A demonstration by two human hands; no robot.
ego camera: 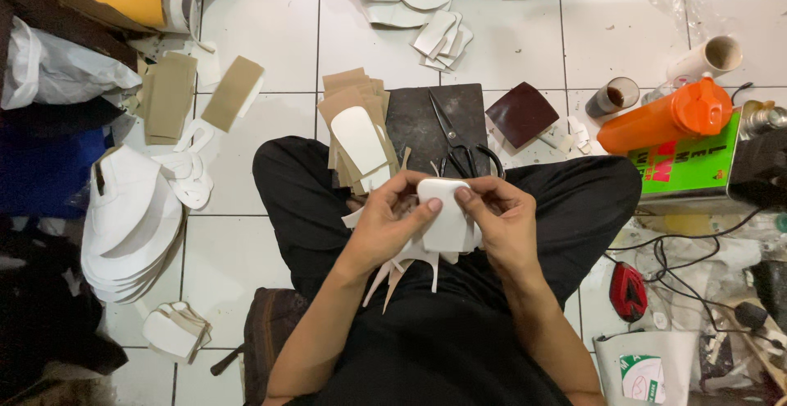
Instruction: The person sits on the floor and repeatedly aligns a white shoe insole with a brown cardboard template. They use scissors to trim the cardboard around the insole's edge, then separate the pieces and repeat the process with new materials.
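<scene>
I sit cross-legged on a white tiled floor. My left hand [392, 222] and my right hand [502, 219] together pinch a white, rounded cut piece of shoe material [445, 213] over my lap, both thumbs on its upper edge. Thin white and tan offcut strips [402, 268] hang beneath it. Just beyond my hands lie black scissors [456, 140] on a dark square board [422, 127]. Left of the board rests a stack of tan pieces topped by a white piece [357, 137].
A pile of white shoe uppers [131, 226] lies at the left, tan card pieces [172, 95] behind it. A dark red leather piece [521, 113], an orange bottle [668, 119], a green box [689, 164], a red tool [628, 291] and cables sit at the right.
</scene>
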